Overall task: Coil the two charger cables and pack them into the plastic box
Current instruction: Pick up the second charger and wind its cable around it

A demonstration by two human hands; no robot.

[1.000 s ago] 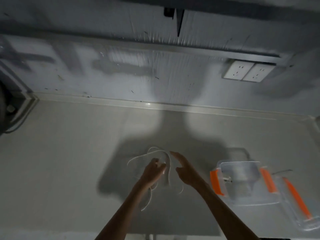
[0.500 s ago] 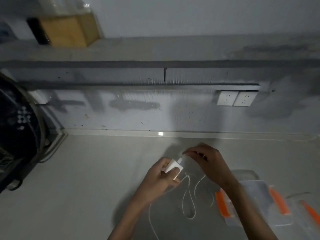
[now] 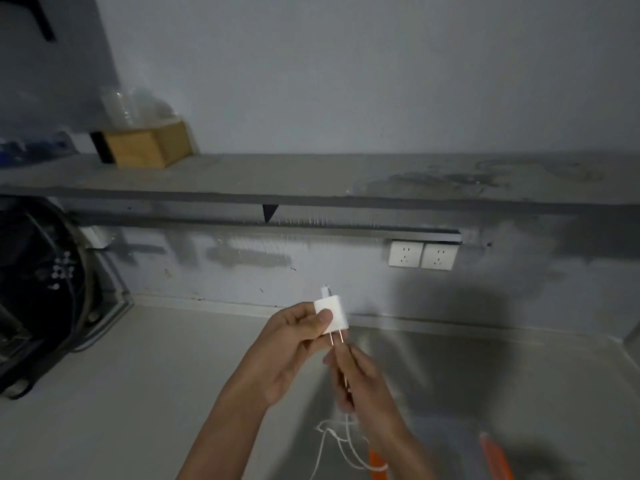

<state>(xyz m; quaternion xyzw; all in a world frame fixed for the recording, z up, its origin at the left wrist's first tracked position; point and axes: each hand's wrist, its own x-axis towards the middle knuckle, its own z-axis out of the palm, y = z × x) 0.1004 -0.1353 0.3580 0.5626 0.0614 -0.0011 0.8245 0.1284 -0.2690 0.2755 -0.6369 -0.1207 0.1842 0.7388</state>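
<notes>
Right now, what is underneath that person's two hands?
Loops of white cable hang from the right hand over the grey counter. Two orange strips show below, likely box clips; the right forearm and the picture's edge hide the rest. The left hand grips the charger plug.

A white cube-shaped charger plug (image 3: pixel 330 313) is pinched upright above the worktop's back edge, its two metal prongs pointing down. Its thin white cable (image 3: pixel 341 441) dangles in loose loops. Of the clear plastic box (image 3: pixel 376 460), only blurred orange latches (image 3: pixel 496 457) show, bottom right.
</notes>
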